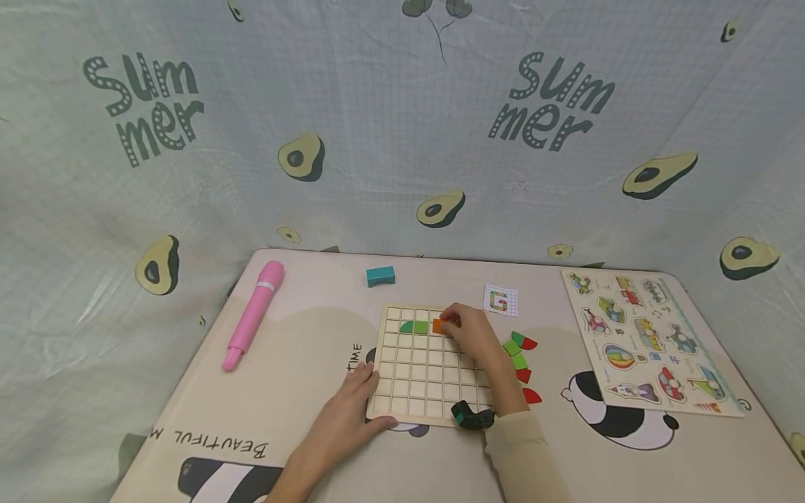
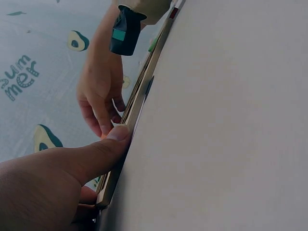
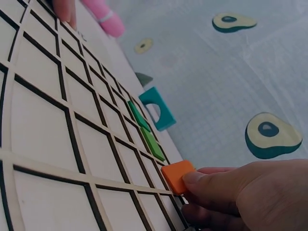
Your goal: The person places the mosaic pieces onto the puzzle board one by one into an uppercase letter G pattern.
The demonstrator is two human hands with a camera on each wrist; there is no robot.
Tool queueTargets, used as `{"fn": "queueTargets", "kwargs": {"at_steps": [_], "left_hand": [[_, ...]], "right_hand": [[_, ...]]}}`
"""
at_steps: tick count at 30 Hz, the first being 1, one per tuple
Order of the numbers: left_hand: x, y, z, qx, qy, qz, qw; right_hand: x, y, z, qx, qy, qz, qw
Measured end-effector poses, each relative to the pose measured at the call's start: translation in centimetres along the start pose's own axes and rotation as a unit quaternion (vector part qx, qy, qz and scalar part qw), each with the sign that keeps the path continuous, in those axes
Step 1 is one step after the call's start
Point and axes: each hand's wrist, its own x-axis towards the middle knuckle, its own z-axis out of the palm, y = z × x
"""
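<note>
The wooden grid board [image 1: 418,372] lies in front of me. My right hand [image 1: 468,332] pinches an orange square tile [image 3: 177,176] between thumb and fingers, at the board's far row. Left of that tile, a light green square tile [image 1: 421,327] and a darker green curved-edge tile [image 1: 407,327] sit side by side in cells of the same row. My left hand [image 1: 346,405] rests at the near left corner of the board, its fingers stretched along the left side. In the left wrist view, its thumb [image 2: 103,153] lies against the board's edge.
Several loose red and green tiles [image 1: 517,361] lie right of the board, partly behind my right forearm. A small pattern card [image 1: 500,300] and a teal arch block [image 1: 380,276] are beyond it. A pink stick [image 1: 254,314] lies left, a picture puzzle board [image 1: 648,342] right.
</note>
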Motion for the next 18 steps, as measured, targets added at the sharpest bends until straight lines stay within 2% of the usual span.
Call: {"fn": "queueTargets", "kwargs": {"at_steps": [5, 12, 18], "left_hand": [[0.00, -0.01, -0.01, 0.002, 0.003, 0.005, 1.0000], [0.08, -0.03, -0.04, 0.009, 0.005, 0.008, 0.9999], [-0.01, 0.00, -0.15, 0.004, 0.006, 0.010, 0.9999]], "right_hand": [[0.00, -0.14, 0.31, -0.015, 0.000, -0.016, 1.000], [0.00, -0.24, 0.68, -0.026, 0.000, -0.010, 1.000], [0.04, -0.02, 0.95, -0.043, 0.012, -0.021, 0.999]]}}
